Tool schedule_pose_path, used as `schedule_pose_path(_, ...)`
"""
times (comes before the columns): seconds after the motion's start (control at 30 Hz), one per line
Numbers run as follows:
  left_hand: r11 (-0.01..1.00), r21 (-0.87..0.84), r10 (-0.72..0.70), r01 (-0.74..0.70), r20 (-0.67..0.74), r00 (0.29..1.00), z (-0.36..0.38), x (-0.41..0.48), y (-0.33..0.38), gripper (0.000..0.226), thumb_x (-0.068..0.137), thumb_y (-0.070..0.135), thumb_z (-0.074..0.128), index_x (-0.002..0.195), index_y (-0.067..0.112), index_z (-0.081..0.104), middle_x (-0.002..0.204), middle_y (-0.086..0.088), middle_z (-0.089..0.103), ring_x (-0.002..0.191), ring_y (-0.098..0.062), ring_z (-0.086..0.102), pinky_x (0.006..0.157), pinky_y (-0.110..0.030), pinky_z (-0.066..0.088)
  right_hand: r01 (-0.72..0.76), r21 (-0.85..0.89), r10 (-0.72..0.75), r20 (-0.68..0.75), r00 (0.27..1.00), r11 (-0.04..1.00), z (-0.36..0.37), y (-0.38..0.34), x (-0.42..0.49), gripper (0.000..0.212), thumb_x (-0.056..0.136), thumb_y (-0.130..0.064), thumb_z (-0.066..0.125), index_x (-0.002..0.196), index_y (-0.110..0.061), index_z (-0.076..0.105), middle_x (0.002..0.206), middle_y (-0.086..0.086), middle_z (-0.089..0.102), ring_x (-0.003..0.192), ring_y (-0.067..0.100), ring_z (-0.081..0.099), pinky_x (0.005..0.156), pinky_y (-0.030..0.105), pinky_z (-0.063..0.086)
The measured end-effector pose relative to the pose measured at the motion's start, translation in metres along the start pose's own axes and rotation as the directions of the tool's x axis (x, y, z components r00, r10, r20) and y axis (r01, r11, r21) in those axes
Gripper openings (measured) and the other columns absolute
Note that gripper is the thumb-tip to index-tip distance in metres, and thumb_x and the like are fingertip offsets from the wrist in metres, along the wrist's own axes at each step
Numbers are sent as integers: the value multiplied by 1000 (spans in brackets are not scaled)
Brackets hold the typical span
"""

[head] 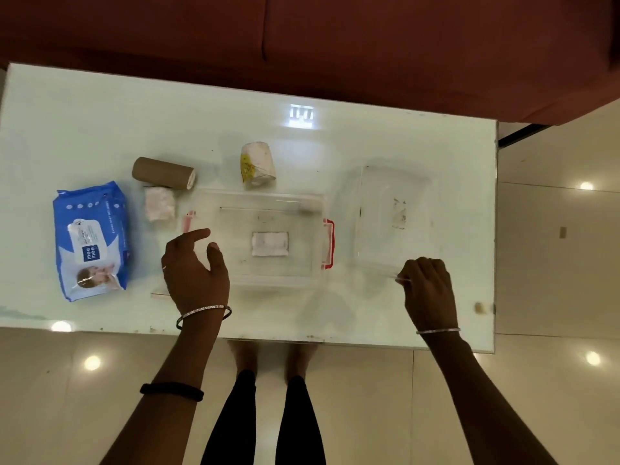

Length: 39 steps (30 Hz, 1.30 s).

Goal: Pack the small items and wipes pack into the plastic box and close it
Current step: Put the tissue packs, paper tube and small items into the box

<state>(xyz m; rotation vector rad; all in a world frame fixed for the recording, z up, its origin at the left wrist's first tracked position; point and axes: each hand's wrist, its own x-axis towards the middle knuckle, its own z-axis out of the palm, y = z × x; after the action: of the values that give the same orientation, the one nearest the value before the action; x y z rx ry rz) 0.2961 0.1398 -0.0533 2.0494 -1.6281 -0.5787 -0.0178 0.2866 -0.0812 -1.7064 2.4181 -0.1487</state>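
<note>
A person stands at a pale glass-topped bench [100,105], seen from above, with a clear plastic box [268,236] open at its centre and red latches [330,243] showing at the box's right end. The left hand [196,273] rests at the box's near-left corner, fingers loosely spread and curved against the rim, gripping nothing that can be made out. The right hand [427,286] is closed in a pinch on the near edge of the transparent lid [392,213], which lies on the bench just to the right of the box. A small white square pad [270,244] shows through the box's floor; whether it lies inside or is a label cannot be told. The blue wipes pack [90,239] lies at the left of the bench, well apart from the box. A brown bandage roll [162,172] lies on its side behind a small white gauze packet [160,204], both just off the box's far-left corner. A white roll with a yellow label [257,164] sits just beyond the box's far wall. A red sofa [335,41] borders the bench's far side.
</note>
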Motion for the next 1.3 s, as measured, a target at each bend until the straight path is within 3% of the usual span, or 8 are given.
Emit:
schedule_pose_path(0.17, 1000, 6, 4, -4, -13, 1000, 4, -4, 6, 24, 86, 11, 58, 110, 10, 63, 110, -15, 64, 108, -29, 56, 94, -28, 38, -88, 11, 87, 98, 991, 996, 38, 0, -8, 22, 72, 10, 70, 72, -7, 57, 69, 6, 57, 71, 31, 52, 87, 44, 50)
schedule_pose_path(0.4, 999, -35, -13, 13, 4, 1000, 0, 0, 7, 25, 85, 9, 58, 109, 10, 64, 110, -13, 63, 107, -27, 57, 91, -25, 40, -155, 17, 146, 250, 957, 988, 44, -9, -3, 27, 67, 19, 62, 75, -5, 57, 74, 10, 58, 75, 32, 50, 65, 39, 45)
schedule_pose_path(0.6, 996, -92, -6, 5, -2, 1000, -14, 14, -1, 23, 84, 7, 59, 107, 10, 65, 106, -11, 65, 100, -25, 61, 86, -27, 46, -249, -123, 277, 487, 828, 961, 17, -36, 27, 21, 81, -9, 64, 98, -20, 64, 99, 1, 67, 99, 26, 62, 81, 37, 49)
schedule_pose_path(0.77, 983, -184, 16, -21, -27, 1000, -25, 37, -11, 20, 88, 7, 57, 106, 8, 65, 103, -8, 70, 94, -20, 65, 84, -42, 55, -335, 279, 302, 154, 941, 900, -13, -91, 61, 6, 81, -14, 68, 81, -21, 69, 76, -2, 72, 67, 18, 66, 65, 28, 51)
schedule_pose_path(0.97, 964, -244, 98, -108, -52, 994, -19, 94, 7, 15, 88, 11, 57, 98, 7, 68, 91, -6, 71, 81, -10, 62, 77, -24, 52, -345, 478, 409, -33, 912, 808, -18, -143, 116, 5, 84, -22, 66, 80, -21, 69, 72, -5, 69, 65, 8, 59, 63, 17, 34)
schedule_pose_path(1.03, 962, -249, 109, -109, -13, 994, -10, 117, 22, 14, 88, 14, 58, 95, 9, 68, 89, -2, 71, 76, -8, 61, 74, -17, 47, -438, 493, 490, 27, 871, 752, -11, -151, 137, 10, 85, -26, 65, 82, -17, 70, 80, 0, 73, 75, 17, 65, 67, 19, 35)
schedule_pose_path(1.13, 982, -188, 53, -8, 239, 969, 17, 149, 44, 22, 86, 27, 60, 96, 9, 68, 95, -5, 73, 86, -19, 68, 78, -26, 50, -673, 368, 606, 295, 739, 642, 4, -152, 166, 32, 80, -42, 68, 92, -12, 71, 98, 7, 74, 100, 29, 65, 81, 29, 44)
schedule_pose_path(1.3, 969, 216, -228, 120, 596, 770, 72, 181, 69, 65, 76, 60, 61, 113, 7, 61, 120, -12, 64, 118, -32, 54, 86, -35, 43, -874, 142, 653, 612, 447, 465, 20, -148, 196, 75, 67, -63, 73, 107, -1, 61, 109, 19, 67, 91, 34, 66, 81, 39, 51)
